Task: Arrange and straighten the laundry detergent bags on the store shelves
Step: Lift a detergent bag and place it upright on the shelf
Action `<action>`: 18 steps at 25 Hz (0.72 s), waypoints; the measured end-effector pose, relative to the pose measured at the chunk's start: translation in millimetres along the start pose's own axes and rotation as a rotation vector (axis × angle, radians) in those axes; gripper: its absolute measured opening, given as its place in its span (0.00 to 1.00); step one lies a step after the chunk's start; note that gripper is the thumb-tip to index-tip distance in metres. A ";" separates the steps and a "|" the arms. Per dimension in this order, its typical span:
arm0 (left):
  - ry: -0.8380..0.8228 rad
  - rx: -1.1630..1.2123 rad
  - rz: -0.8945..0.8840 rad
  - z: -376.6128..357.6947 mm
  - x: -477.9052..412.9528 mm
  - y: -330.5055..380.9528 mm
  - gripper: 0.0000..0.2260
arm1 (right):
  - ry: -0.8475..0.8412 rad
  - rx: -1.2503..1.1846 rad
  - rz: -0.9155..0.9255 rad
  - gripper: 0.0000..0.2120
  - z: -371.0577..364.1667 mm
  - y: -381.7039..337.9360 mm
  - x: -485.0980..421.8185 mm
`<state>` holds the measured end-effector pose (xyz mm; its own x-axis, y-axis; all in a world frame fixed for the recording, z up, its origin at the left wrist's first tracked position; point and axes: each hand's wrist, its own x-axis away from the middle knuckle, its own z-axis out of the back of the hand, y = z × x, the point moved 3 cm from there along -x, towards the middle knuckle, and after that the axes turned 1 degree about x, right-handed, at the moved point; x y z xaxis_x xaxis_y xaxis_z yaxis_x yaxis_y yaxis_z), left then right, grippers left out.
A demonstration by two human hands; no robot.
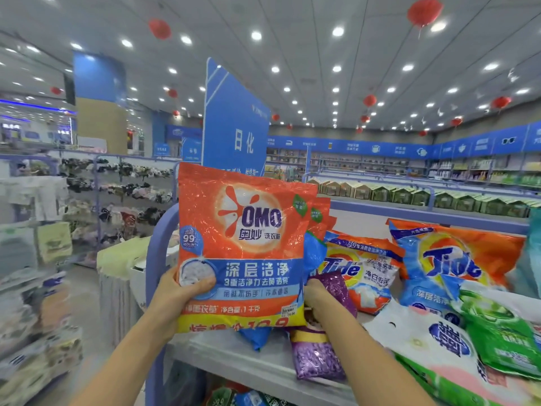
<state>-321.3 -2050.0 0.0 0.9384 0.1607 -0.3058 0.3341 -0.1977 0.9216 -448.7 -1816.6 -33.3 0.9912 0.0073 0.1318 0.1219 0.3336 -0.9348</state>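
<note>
The front OMO detergent bag (pixel 243 247) stands upright at the left end of the top shelf (pixel 234 356), face toward the aisle, with its long axis running straight up from the grip. The left hand (pixel 181 291) grips its lower left corner, thumb pressed on the printed front and fingers out of sight behind. The right hand (pixel 317 294) is at the lower right edge, just in front of a purple sachet bag (pixel 336 288). Its fingers go behind the bag, so I cannot tell whether it is gripping or only steadying.

Both hands are low, so nearly all of the bag rises above them and its top is unsupported.

More OMO bags (pixel 320 212) stand close behind, offset to the right. I judge the next move is to push the bag back and a little right to line it up with that row, with the left hand leading.

The Tide bags (pixel 363 273) lie slumped further right, not yet straightened.
</note>
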 end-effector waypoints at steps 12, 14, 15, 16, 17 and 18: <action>-0.121 0.132 0.068 -42.9 -19.6 -26.6 0.45 | 0.062 0.081 0.144 0.03 123.5 24.1 27.9; -0.157 0.140 0.083 -44.9 -23.6 -32.8 0.41 | 0.081 0.115 0.158 0.04 137.7 24.1 28.8; -0.163 0.147 0.089 -43.9 -24.9 -35.0 0.41 | 0.103 0.121 0.168 0.04 145.1 23.5 29.4; -0.162 0.150 0.096 -42.6 -25.4 -36.2 0.43 | 0.128 0.086 0.171 0.03 152.6 22.1 31.6; -0.158 0.148 0.101 -40.9 -26.5 -37.1 0.44 | 0.152 0.008 0.190 0.02 160.5 19.1 33.3; -0.150 0.143 0.100 -38.8 -27.9 -36.8 0.44 | 0.182 -0.086 0.225 0.03 167.3 14.7 33.6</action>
<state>-363.2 -2009.7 -16.0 0.9665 -0.0099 -0.2566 0.2378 -0.3427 0.9089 -422.0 -1653.8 12.6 0.9857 -0.0995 -0.1357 -0.1056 0.2620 -0.9593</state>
